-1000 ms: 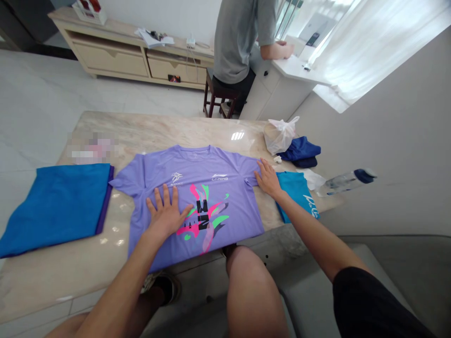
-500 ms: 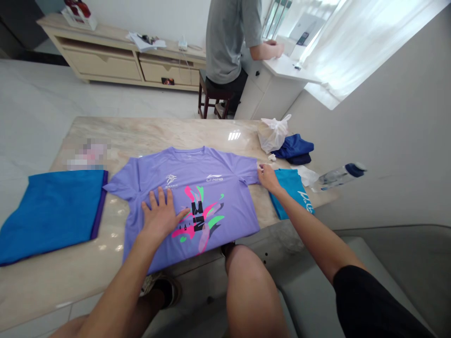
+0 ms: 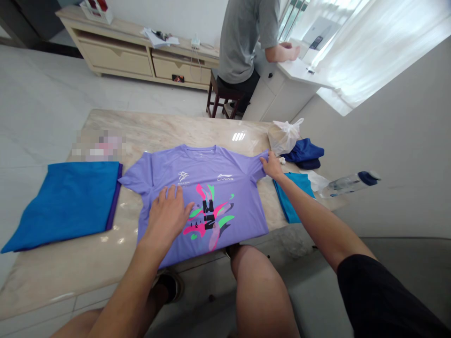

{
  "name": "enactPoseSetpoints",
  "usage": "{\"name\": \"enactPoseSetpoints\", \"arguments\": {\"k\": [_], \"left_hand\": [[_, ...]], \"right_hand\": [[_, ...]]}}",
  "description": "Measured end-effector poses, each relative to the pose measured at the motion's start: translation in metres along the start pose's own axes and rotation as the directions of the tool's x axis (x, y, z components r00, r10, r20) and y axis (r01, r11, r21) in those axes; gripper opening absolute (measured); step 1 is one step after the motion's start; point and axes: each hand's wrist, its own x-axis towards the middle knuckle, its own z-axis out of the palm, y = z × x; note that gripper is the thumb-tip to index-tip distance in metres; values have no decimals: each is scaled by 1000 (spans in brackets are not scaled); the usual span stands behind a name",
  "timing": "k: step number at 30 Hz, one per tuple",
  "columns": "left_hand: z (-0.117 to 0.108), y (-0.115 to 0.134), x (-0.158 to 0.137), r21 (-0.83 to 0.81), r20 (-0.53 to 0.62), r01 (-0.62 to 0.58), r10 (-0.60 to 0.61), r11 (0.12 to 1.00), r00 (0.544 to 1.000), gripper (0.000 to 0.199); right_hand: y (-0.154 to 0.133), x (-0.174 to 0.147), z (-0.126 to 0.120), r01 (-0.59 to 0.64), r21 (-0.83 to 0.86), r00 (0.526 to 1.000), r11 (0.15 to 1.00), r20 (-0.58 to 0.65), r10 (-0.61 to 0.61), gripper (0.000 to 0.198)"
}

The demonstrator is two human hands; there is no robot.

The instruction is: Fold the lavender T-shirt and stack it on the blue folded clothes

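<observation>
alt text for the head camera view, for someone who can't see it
A person's left hand presses flat on a purple T-shirt spread on a marble table, while the right hand grips its sleeve edge. Blue folded cloth lies left; a plastic bag and bottle sit right.

- Purple T-shirt (image 3: 211, 188): short-sleeved, lilac, spread flat and front-up on the marble table (image 3: 155, 129), collar toward the far edge, hem overhanging the near edge.
- Print: white logos across the chest; below them a pink, green and black graphic.
- Sleeves: the left one lies flat, pointing toward the table's left end; the right one is pinched at its tip and slightly raised.
</observation>
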Motion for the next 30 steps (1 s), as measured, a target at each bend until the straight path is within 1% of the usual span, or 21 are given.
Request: {"name": "enactPoseSetpoints", "arguments": {"k": [2,6,9,12,15,17,18,20,22,23,24,26,28,30], "left_hand": [[-3,-2,-6,6,39,-2,1,1000,999,64],[-10,-4,-15,4,91,-4,4,1000,996,55],[-15,-4,-18,3,129,1,-1,1000,992,53],[-19,-3,-20,-18,135,21,-19,1000,991,49],[-23,-2,-21,-49,140,26,-19,998,990,47],[-26,-3,-21,-58,160,28,-19,998,987,48],[-28,-3,-21,-60,172,30,-19,998,985,48],[-30,-5,-21,-61,191,31,-19,998,981,49],[-30,-7,-21,-55,196,34,-23,998,980,49],[-28,-8,-21,-53,195,36,-25,998,980,49],[-25,-9,-21,-55,191,36,-25,998,981,50],[-17,-12,-22,-73,169,29,-17,997,986,52],[-7,-15,-23,-97,140,5,8,995,990,54],[3,-17,-24,-102,137,-10,24,995,990,57]], "right_hand": [[-9,-5,-16,26,-27,999,999,-19,-26,49],[-32,-18,-43,47,-144,999,988,-20,-50,52],[-50,-24,-54,34,-216,999,976,7,-33,53],[-70,-26,-57,-8,-253,999,967,39,19,49],[-91,-32,-55,-40,-272,998,961,30,50,45],[-107,-42,-50,-14,-259,1000,966,-6,13,44],[-115,-50,-46,27,-237,999,971,-17,-32,44],[-130,-67,-38,174,-139,985,975,13,-174,45],[-139,-83,-28,313,15,947,950,76,-313,47],[-141,-88,-24,346,86,931,934,95,-353,47],[-140,-90,-20,351,138,925,926,103,-366,46],[-132,-86,-14,306,174,939,936,105,-327,43],[-119,-73,-9,251,154,956,956,118,-270,41],[-106,-57,-5,220,113,963,969,132,-234,38]]}}
